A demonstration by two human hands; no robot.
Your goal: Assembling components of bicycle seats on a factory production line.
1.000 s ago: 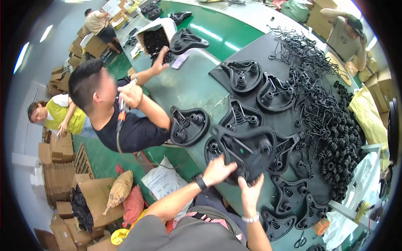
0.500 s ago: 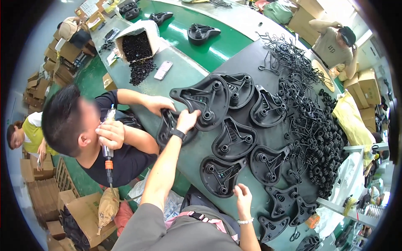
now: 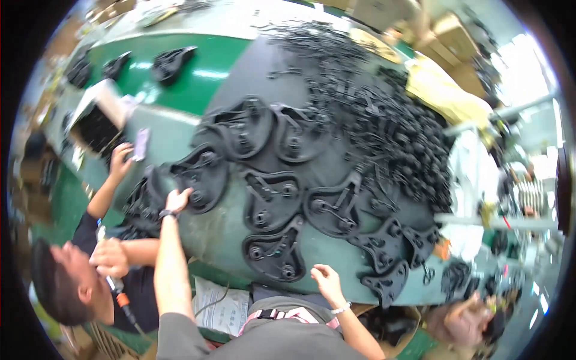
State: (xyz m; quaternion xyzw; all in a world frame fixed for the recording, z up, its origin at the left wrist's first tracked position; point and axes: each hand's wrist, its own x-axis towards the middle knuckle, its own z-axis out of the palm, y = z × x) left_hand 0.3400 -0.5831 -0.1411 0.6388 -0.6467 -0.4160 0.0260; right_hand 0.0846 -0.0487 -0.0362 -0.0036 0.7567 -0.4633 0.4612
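My left hand (image 3: 177,200), with a dark band at the wrist, is at the near edge of an upturned black bicycle saddle (image 3: 205,179). Its fingers are blurred, and whether they grip anything does not show. Another dark saddle (image 3: 157,187) lies just left of this hand, beside the co-worker. Low over the near table edge, my right hand (image 3: 327,282) is open and empty, fingers loosely bent. The closest saddle to it is the upturned one (image 3: 275,251) on its left, not touched. More saddles with metal rails (image 3: 273,201) lie around the middle.
A co-worker (image 3: 78,282) at left holds a power screwdriver (image 3: 111,282) and reaches toward a box (image 3: 103,114) of small black parts. Wire rails and coil springs (image 3: 414,168) form a heap at right. Flat black plates (image 3: 384,282) lie near the front edge; a phone (image 3: 141,144) lies left.
My view has swung right. My left hand was on the saddle beside the co-worker and is now at a neighbouring one. The co-worker's hand left that saddle for the box. My right hand stays empty.
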